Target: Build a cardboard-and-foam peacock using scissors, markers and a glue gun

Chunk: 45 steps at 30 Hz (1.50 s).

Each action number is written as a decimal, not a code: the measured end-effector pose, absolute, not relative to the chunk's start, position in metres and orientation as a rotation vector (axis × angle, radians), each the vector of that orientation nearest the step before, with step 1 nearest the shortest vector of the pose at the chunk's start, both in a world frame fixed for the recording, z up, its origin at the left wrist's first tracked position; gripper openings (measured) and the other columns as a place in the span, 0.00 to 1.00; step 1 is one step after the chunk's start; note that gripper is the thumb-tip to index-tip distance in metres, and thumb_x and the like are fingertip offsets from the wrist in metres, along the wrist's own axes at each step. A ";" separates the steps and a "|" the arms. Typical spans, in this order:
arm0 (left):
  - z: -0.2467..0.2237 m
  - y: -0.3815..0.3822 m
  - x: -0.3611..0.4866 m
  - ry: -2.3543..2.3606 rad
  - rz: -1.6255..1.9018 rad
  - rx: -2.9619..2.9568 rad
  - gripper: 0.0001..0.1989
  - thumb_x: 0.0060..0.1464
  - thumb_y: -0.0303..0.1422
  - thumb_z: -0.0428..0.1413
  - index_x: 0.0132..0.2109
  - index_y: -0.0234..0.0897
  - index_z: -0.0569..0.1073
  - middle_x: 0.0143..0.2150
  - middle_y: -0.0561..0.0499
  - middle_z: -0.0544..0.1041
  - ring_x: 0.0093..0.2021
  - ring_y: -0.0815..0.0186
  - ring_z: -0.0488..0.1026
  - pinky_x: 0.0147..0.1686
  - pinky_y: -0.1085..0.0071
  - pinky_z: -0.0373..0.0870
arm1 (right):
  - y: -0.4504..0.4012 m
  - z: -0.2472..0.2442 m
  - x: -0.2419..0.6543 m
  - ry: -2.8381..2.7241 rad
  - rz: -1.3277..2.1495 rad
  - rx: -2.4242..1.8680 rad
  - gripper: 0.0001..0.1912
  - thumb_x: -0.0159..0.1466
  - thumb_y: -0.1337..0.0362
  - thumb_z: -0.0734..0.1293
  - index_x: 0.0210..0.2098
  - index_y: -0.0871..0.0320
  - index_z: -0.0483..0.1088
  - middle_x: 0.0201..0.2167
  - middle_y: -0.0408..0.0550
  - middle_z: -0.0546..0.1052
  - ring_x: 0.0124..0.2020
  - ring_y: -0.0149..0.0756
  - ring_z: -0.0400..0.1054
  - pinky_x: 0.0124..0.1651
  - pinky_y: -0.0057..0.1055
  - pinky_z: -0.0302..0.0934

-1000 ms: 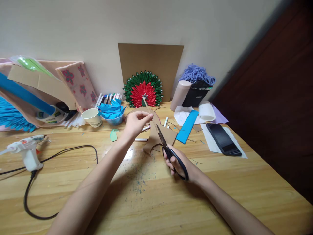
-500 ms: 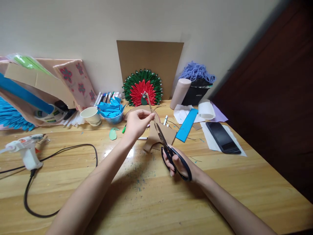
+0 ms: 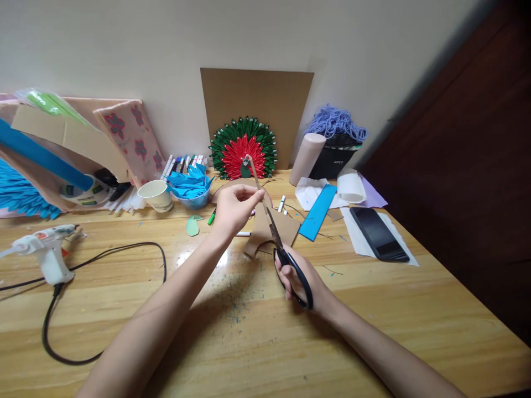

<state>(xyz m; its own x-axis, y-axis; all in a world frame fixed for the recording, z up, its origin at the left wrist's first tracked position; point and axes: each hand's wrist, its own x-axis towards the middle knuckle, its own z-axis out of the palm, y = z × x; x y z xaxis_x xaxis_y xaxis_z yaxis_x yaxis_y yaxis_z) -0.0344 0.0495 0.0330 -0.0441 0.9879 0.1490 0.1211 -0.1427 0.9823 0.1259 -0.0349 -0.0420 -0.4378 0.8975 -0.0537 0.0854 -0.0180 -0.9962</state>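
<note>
My left hand [image 3: 238,209] pinches a thin brown cardboard strip [image 3: 255,177] between thumb and fingertips. The strip's upper end rises in front of the red and green fan-shaped peacock [image 3: 244,150]. In my right hand [image 3: 305,279] are black-handled scissors [image 3: 279,243], with fingers through the loops and blades pointing up toward the strip's lower end. The blades look nearly closed; whether they touch the strip I cannot tell. Behind the scissors a cut piece of cardboard [image 3: 282,225] lies on the table, and a pale green paper shape [image 3: 193,225] is left of my hand.
A white glue gun [image 3: 50,257] with a black cord stands at left. Toward the back are a paper cup [image 3: 155,196], a bowl [image 3: 193,200] of blue pieces and several markers. A blue strip [image 3: 317,213] and a phone [image 3: 379,234] lie at right.
The scissor handles have come closer together as my right hand closed, moving slightly left. My left hand keeps its pinch on the strip, nearly still.
</note>
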 end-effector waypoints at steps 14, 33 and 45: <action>0.018 0.051 -0.025 1.191 1.358 1.365 0.12 0.43 0.38 0.61 0.29 0.31 0.75 0.28 0.47 0.78 0.30 0.66 0.74 0.34 0.69 0.72 | -0.033 -0.039 0.124 -1.581 1.522 -1.034 0.32 0.50 0.31 0.57 0.31 0.56 0.55 0.15 0.33 0.56 0.13 0.23 0.51 0.14 0.22 0.56; 0.027 0.043 -0.023 1.154 1.293 1.262 0.14 0.41 0.41 0.62 0.28 0.32 0.75 0.29 0.47 0.77 0.31 0.66 0.73 0.38 0.69 0.69 | -0.035 -0.035 0.123 -1.576 1.484 -1.088 0.35 0.47 0.29 0.54 0.30 0.56 0.55 0.14 0.32 0.56 0.12 0.23 0.51 0.14 0.21 0.56; 0.030 0.040 -0.021 1.162 1.290 1.220 0.14 0.41 0.40 0.62 0.28 0.32 0.75 0.27 0.50 0.75 0.28 0.69 0.70 0.34 0.71 0.68 | -0.037 -0.042 0.121 -1.546 1.464 -1.037 0.28 0.54 0.35 0.57 0.32 0.56 0.57 0.13 0.32 0.58 0.12 0.23 0.53 0.14 0.20 0.53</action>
